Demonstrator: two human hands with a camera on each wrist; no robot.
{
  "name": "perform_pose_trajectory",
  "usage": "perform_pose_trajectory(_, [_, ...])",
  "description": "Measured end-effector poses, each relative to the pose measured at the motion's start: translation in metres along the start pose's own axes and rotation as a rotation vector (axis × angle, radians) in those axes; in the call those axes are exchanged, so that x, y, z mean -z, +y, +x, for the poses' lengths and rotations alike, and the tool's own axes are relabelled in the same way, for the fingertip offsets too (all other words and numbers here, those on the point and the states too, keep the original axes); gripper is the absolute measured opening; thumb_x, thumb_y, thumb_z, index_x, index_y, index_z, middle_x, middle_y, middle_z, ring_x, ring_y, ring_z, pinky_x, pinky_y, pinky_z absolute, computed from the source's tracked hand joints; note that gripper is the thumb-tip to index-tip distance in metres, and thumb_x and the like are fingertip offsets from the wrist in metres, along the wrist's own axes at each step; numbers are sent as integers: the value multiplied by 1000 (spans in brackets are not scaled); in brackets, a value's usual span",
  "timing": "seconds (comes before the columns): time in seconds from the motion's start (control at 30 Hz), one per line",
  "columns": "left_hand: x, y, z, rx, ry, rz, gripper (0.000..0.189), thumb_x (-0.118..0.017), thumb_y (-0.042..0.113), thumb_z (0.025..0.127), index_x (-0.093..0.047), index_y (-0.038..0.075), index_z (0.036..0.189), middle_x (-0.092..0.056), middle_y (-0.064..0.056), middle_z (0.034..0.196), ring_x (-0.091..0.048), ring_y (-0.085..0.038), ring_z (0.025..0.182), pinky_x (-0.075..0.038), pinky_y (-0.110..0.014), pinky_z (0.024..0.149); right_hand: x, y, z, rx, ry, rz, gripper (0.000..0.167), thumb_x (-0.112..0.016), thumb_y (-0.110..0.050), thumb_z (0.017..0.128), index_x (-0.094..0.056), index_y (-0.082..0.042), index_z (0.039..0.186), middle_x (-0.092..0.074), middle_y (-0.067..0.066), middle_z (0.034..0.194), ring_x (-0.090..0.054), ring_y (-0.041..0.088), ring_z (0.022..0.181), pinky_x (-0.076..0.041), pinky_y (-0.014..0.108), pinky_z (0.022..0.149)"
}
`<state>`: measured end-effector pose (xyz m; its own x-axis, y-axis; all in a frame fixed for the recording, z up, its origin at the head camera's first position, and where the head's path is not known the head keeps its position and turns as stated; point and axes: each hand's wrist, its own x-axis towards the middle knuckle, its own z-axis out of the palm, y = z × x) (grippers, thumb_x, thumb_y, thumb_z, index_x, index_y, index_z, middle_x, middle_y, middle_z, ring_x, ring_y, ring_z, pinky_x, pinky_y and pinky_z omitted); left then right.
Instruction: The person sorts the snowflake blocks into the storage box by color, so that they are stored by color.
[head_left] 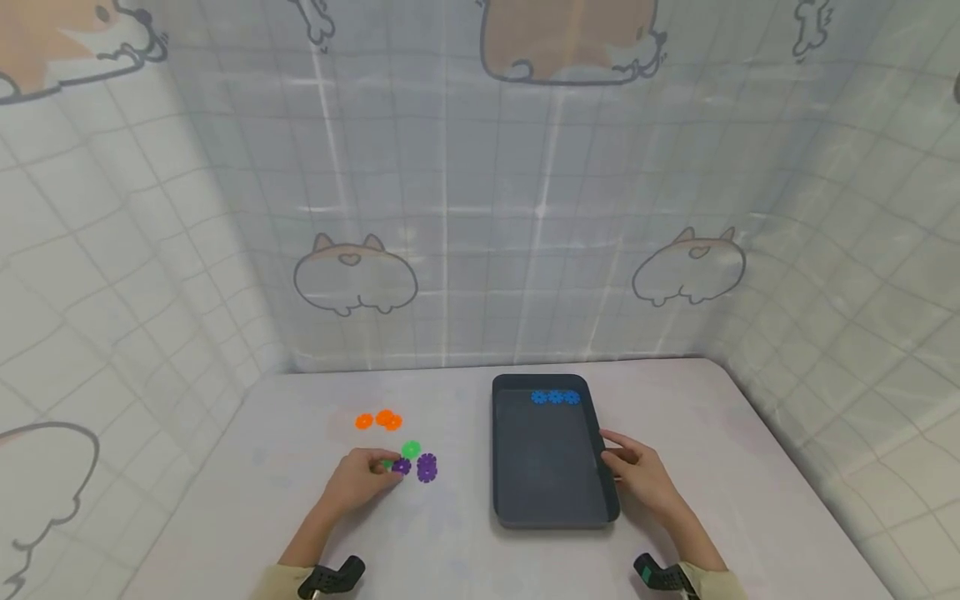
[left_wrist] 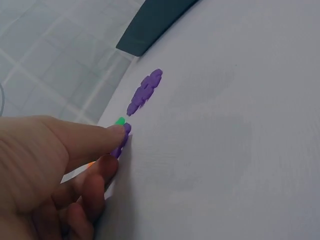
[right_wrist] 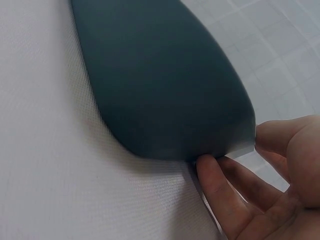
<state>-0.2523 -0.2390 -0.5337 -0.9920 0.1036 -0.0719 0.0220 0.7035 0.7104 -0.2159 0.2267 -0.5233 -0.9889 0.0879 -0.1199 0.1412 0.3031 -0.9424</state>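
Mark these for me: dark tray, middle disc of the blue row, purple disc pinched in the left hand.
Dark tray (head_left: 551,467): head view, bare floor.
Middle blue disc (head_left: 556,397): head view, middle of its upper face.
Pinched purple disc (head_left: 403,467): head view, its exposed face.

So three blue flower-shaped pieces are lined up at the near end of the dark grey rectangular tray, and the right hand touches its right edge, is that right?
Not quite: the head view shows the three blue flower-shaped pieces lined up at the far end of the dark grey rectangular tray, not the near end. The right hand does touch its right edge.
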Motion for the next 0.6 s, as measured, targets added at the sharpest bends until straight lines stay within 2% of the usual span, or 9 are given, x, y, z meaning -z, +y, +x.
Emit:
perform_pose_trajectory(0.23, [-3,5,2,18,62,75,33,-82,21,78,-74,11,109,-57,3,65,-47,-15,58,-37,-27,52,2,0,2,1,1,11,44,-66,-17,94,-56,-13,137,-61,20,123,-63,28,103,-56,39,77])
perform_pose_trajectory(0.43, [-3,10,1,14,157,51,13,-82,21,78,-76,14,87,-65,5,72,-54,-14,64,-45,-28,57,2,2,3,5,2,17,44,-66,-17,94,-57,-13,137,-63,19,120,-64,27,100,-57,38,74])
perform_pose_trajectory(0.6, [-2,18,-5,14,138,-45,7,-80,18,81,-74,13,81,-67,5,75,-58,-14,68,-51,-27,60,0,4,2,3,4,14,43,-66,-15,94,-58,-13,136,-64,17,118,-64,26,98,-57,38,74])
